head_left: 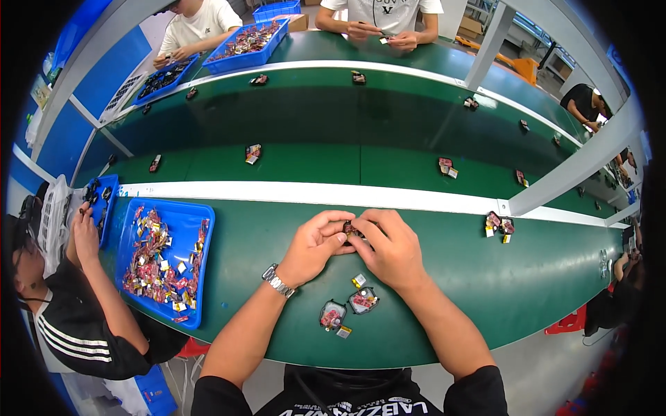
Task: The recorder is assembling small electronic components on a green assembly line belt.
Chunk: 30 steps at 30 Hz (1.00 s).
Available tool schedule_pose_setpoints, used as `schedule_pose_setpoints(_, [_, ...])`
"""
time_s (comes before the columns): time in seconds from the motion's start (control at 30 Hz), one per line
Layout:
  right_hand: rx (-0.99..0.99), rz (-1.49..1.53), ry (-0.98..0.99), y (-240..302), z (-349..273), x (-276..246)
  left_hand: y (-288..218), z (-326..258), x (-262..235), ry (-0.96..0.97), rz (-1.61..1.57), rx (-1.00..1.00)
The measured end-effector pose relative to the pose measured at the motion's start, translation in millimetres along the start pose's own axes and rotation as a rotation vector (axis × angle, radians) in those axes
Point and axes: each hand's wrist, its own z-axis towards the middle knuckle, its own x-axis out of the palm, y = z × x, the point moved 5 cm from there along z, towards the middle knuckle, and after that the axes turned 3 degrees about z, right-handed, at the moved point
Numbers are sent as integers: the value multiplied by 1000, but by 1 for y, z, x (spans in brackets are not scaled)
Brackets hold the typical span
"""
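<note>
My left hand (316,244) and my right hand (390,249) meet over the green table, fingers closed around a small dark housing (349,227) with reddish parts inside. The fingers cover much of it. My left thumb presses from the near side, and the right fingertips bend over its top. Between my forearms lie two similar open housings, one at the left (332,314) and one at the right (363,301), each holding a red circuit board. Small silver-and-yellow battery-like pieces show beside them, one farther off (359,280) and one nearer (343,332).
A blue tray (189,232) piled with red boards stands left. Beside it a co-worker's hands (84,232) work at a smaller blue bin (109,208). A white rail (305,191) borders a green belt carrying several housings. More housings (499,226) lie right, near a white post (569,166).
</note>
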Motion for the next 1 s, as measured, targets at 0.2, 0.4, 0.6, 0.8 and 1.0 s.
schedule_pose_setpoints(0.2, [9,28,14,0,-4,0,0,-1,1,2,22,8])
schedule_pose_setpoints(0.4, [-40,103,108,-2,2,-8,-2,0,-1,-1,-52,-20])
schedule_pose_setpoints(0.6, [-32,182,152,-5,2,-9,1,1,4,-28,55,-1])
schedule_pose_setpoints(0.8, [-142,25,104,3,0,-10,4,-1,3,-53,33,45])
schedule_pose_setpoints(1.0, [-39,205,191,-5,0,-8,5,-2,1,-4,47,5])
